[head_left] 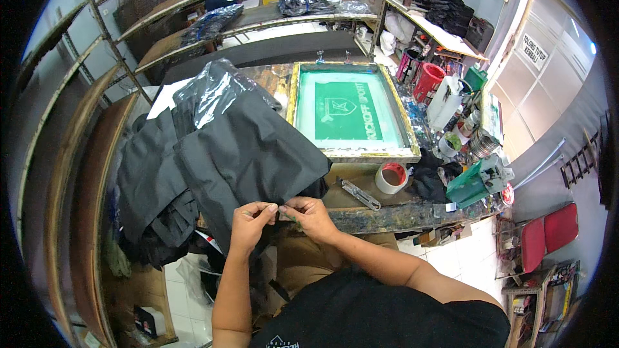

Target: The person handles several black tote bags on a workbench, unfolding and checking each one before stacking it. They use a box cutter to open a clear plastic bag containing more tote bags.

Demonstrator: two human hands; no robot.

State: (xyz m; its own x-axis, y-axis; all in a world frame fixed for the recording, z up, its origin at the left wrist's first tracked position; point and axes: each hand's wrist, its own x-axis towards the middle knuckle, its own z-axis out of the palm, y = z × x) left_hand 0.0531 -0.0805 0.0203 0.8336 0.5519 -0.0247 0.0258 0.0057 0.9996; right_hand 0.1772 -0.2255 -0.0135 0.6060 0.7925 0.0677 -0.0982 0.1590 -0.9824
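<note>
My left hand [251,222] and my right hand [311,220] meet at the near edge of a black cloth piece [248,151], thumbs and fingertips pinched together. What lies between the fingertips is too small to make out. A dark green smudge marks my right fingers. The cloth rests on a heap of more black fabric [151,177] at the left of the table. Behind it lies crumpled clear plastic [219,90]. Beyond my right hand are a utility knife [360,194] and a roll of tape [390,179], both on the table.
A framed green printing screen [351,156] lies at the table's far middle. Bottles, cans and a red tub [428,84] crowd the right side, with a green container [469,183] near the edge. Shelves [106,148] stand at left; red chairs [548,235] at right.
</note>
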